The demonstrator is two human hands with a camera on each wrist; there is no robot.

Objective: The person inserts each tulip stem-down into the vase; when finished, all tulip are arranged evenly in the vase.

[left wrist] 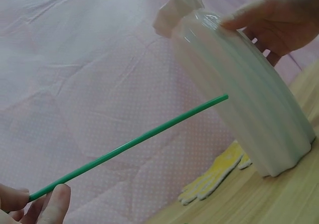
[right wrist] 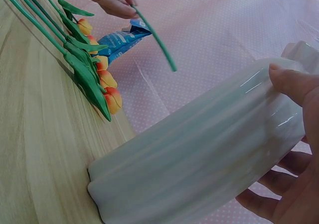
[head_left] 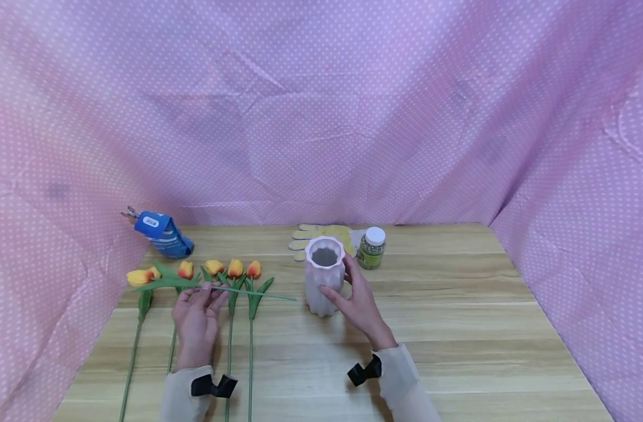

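My left hand (head_left: 197,319) pinches the green stem of an artificial tulip (head_left: 263,295) between thumb and fingers. The tulip lies nearly level above the table, its yellow-orange bloom to the left and its bare stem end pointing right, short of the vase. In the left wrist view that stem (left wrist: 134,142) reaches toward the vase. A white fluted vase (head_left: 321,290) with a scalloped rim stands upright on the table. My right hand (head_left: 358,299) holds the vase's right side, thumb in front; the right wrist view shows fingers (right wrist: 279,181) spread around it.
More orange and yellow tulips (head_left: 251,340) lie in a row on the wooden table (head_left: 458,328), stems toward me. Back left stands a blue bag (head_left: 165,234). Behind the vase are a yellow and white glove (head_left: 332,231) and a white-lidded jar (head_left: 372,249). Pink dotted cloth (head_left: 321,117) surrounds the table.
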